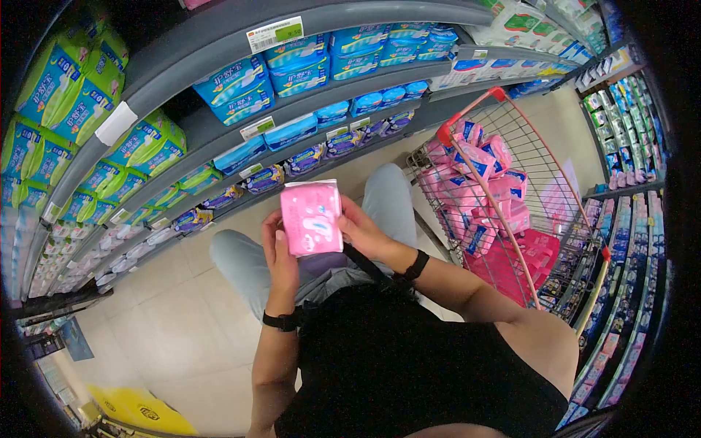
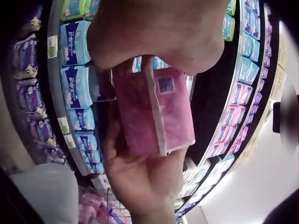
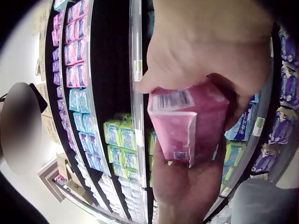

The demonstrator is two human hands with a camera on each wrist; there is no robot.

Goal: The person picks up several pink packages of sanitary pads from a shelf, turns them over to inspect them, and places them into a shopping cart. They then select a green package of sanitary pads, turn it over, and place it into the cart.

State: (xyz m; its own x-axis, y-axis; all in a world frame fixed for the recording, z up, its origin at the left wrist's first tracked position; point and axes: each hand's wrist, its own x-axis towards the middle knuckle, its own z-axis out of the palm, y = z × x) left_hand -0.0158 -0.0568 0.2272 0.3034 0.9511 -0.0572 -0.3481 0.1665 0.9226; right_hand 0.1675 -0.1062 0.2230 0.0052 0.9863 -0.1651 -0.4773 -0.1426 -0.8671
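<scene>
A pink plastic pack of sanitary pads (image 1: pixel 310 219) is held between both hands above the lap in the head view. My left hand (image 1: pixel 282 255) grips its left side, thumb along the edge. On the opposite side, my right hand (image 1: pixel 365 232) holds it with the thumb near the lower right corner. The left wrist view shows the pack's underside, with a pale seam and a small square code. A barcode is visible on the pack (image 3: pixel 205 126) in the right wrist view. Some fingers are hidden behind it.
Shelves in front carry blue packs (image 1: pixel 299 77), green packs (image 1: pixel 69 95) and purple packs (image 1: pixel 303 160). To the right stands a shopping cart (image 1: pixel 496 95) with a heap of pink packs (image 1: pixel 478 171) in it. Bent knees (image 1: pixel 391 201) flank the hands, above a tiled floor (image 1: pixel 168 328).
</scene>
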